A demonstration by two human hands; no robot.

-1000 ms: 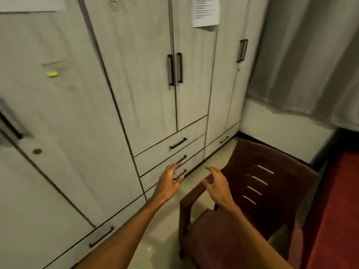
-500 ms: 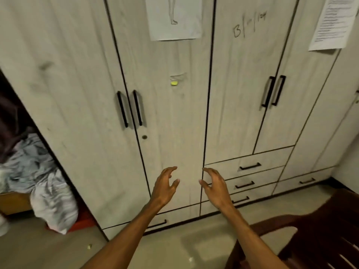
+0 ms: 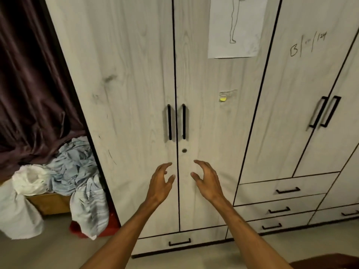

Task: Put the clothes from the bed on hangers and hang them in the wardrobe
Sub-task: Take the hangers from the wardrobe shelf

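Two bare forearms reach forward and up toward the wardrobe [image 3: 136, 74], palms turned inward to face each other. The left hand [image 3: 161, 183] and the right hand [image 3: 207, 181] hang just in front of the wardrobe's middle pair of doors, one on each side of the seam. Their fingers are spread apart and loosely curled, and they hold nothing. Whether any fingertip touches the door surface cannot be told. Both hands sit below the two black door handles [image 3: 169, 123] and the small round keyhole [image 3: 184, 150].

Those doors are closed, so what the wardrobe holds is hidden. A shut drawer [image 3: 179, 242] runs along the wardrobe's base under the hands. Further shut drawers [image 3: 287, 189] are stacked low in the wardrobe's right section.

Left of the wardrobe, a heap of clothes [image 3: 73, 167] in pale blue and white lies crumpled beneath a dark curtain [image 3: 29, 84]. The heap drapes over a wooden box [image 3: 48, 202], and one piece hangs down over a red object [image 3: 108, 228] on the floor against the wardrobe's left edge. What the box contains cannot be seen.

A sheet of paper [image 3: 235, 26] with a line drawing is stuck high on the wardrobe's right middle door. A small yellow sticker [image 3: 222, 99] sits below it.
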